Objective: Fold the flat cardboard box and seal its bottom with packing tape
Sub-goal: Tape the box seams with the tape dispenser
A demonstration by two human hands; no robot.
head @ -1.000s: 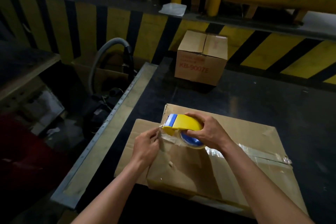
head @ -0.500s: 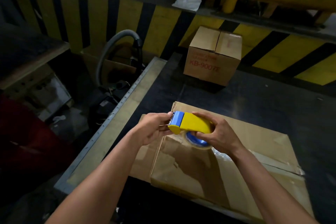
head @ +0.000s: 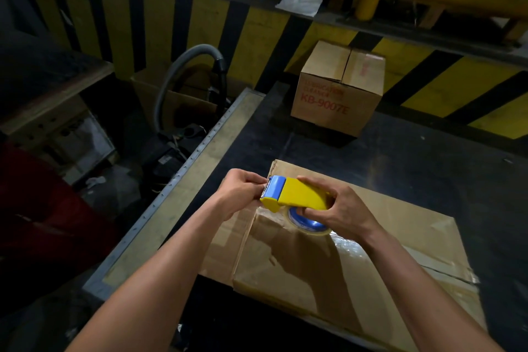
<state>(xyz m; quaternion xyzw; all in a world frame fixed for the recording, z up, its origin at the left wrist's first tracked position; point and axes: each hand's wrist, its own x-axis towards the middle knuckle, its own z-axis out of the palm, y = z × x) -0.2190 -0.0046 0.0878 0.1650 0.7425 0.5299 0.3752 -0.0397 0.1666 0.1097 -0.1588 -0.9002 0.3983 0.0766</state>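
the right hand (head: 340, 208) grips the yellow tape dispenser (head: 297, 196) just above the cardboard box (head: 371, 274) on the dark table (head: 428, 157). the left hand (head: 243, 191) pinches the dispenser's blue front end.

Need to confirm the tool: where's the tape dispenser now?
Centre of the head view: tape dispenser held between both hands above the cardboard box top, near its left end.

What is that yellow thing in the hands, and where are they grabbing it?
A tape dispenser. The right hand grips its yellow back end and the roll; the left hand pinches at the blue front end.
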